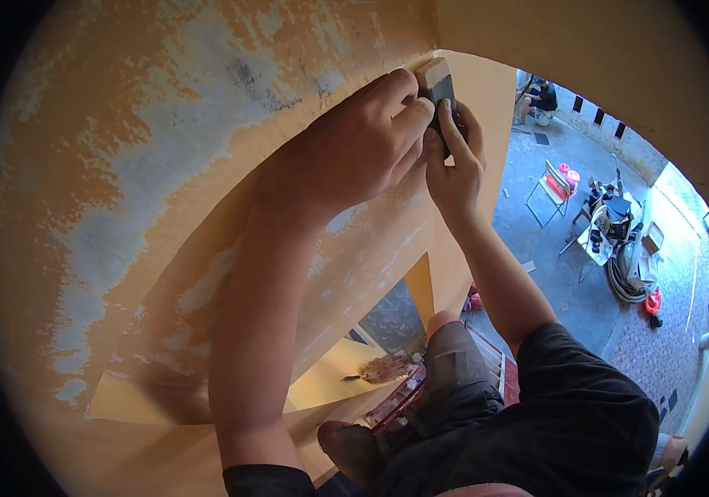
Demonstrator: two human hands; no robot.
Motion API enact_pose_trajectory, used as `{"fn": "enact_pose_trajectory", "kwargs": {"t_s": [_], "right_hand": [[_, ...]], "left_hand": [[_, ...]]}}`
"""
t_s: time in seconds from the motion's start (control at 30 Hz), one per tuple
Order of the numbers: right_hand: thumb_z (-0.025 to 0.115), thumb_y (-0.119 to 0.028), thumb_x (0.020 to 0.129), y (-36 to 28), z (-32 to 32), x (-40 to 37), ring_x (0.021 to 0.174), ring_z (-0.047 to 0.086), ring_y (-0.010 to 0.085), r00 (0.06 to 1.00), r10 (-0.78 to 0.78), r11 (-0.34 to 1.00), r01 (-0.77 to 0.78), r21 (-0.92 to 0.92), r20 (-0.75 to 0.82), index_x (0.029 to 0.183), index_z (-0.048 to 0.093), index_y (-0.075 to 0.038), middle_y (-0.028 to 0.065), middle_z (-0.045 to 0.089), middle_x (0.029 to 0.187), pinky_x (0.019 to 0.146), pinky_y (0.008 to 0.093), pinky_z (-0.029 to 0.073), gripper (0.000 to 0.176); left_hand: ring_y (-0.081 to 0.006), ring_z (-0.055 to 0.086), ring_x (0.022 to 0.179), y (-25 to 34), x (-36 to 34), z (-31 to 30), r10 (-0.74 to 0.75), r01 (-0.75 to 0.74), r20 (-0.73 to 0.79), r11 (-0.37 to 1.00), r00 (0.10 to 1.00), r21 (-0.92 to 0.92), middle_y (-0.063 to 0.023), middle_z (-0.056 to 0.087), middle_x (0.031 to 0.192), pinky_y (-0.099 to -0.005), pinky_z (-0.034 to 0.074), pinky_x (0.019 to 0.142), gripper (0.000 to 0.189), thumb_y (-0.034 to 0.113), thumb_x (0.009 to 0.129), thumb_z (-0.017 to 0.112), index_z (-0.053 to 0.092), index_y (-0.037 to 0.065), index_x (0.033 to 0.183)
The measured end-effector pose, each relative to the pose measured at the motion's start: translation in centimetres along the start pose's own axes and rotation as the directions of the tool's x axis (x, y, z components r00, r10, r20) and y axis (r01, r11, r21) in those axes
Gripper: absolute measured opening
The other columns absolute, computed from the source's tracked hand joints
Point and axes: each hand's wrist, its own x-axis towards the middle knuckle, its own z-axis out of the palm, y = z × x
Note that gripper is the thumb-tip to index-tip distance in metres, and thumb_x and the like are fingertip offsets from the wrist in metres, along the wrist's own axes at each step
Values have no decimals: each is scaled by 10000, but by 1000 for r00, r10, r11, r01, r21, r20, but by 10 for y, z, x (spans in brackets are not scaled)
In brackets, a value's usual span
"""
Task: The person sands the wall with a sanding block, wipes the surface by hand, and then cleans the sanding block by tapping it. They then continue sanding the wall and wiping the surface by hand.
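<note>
Black shirt (545,439), short loose sleeves (578,369); dark greyish legwear (458,364); bare hands (362,141).

- Patchy wall (147,166): solid barrier behind left forearm (259,331).
- Overhead surface (611,50): bars upward passage, right side.
- Left hand (362,141), right hand (460,166), block (437,81): close top of gap between forearms.
- Leg (458,364): obstructs gap below.
- Open air: right of right forearm (505,277), above floor (528,219).
</note>
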Motion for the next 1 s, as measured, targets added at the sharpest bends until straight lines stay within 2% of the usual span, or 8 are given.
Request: {"fn": "enact_pose_trajectory", "kwargs": {"t_s": [0.2,0.3,0.37,0.77,0.87,0.9,0.97,1.0], "right_hand": [[695,-46,872,-11,0,33,961,595,301,1000,13,999,-14,40,11,1235,683,-89,168,592,1152,820,359,513,366],[693,-53,875,-7,1,9,959,593,291,1000,31,999,-31,30,3,1231,686,-88,162,591,1147,818,360,511,357],[691,-64,880,-1,-3,-14,957,589,278,997,64,998,-64,11,40,1238,680,-82,158,590,1143,819,363,509,359],[678,-50,892,-7,5,20,965,583,261,1000,-8,1000,8,24,-7,1256,670,-77,168,587,1151,794,352,512,365],[675,-72,903,-2,0,12,985,594,267,999,2,1000,-3,3,54,1270,659,-78,162,591,1151,803,347,509,367],[675,-72,903,-1,-3,3,985,594,267,999,-4,1000,4,7,50,1270,659,-78,162,591,1151,803,347,509,367],[676,-89,909,-1,-7,-11,980,593,260,987,123,988,-132,75,107,1282,650,-81,153,590,1149,802,342,509,374],[676,-89,909,-2,-5,-2,980,593,260,988,107,989,-117,89,109,1282,650,-81,153,590,1149,802,342,509,374]], "left_hand": [[-286,645,829,-2,-1,2,7,-10,-100,999,995,-30,-89,596,925,-377,539,720,135,99,842,659,647,64,973],[-278,644,813,-3,-2,6,-26,16,-124,997,992,-82,-82,597,899,-377,539,709,114,102,838,661,647,68,945],[-277,642,798,-3,-2,2,-1,-2,-132,1000,991,-23,-75,597,890,-375,537,697,100,105,837,660,645,70,930],[-239,637,722,-4,0,10,32,8,-194,980,981,201,-39,588,861,-373,533,616,93,156,825,662,590,98,814],[-244,640,730,-1,-4,14,-66,85,-147,988,987,127,-38,590,851,-393,536,627,113,171,818,668,586,94,805],[-239,645,737,-2,-3,11,-35,49,-152,995,988,89,-38,594,840,-400,544,642,137,196,817,673,586,92,794],[-237,646,740,-1,-3,9,-11,41,-174,985,985,167,-39,594,835,-398,547,649,144,201,814,676,584,92,788],[-234,647,743,1,-3,8,8,34,-181,973,984,227,-41,594,831,-395,551,656,152,207,812,678,582,92,783]]}}
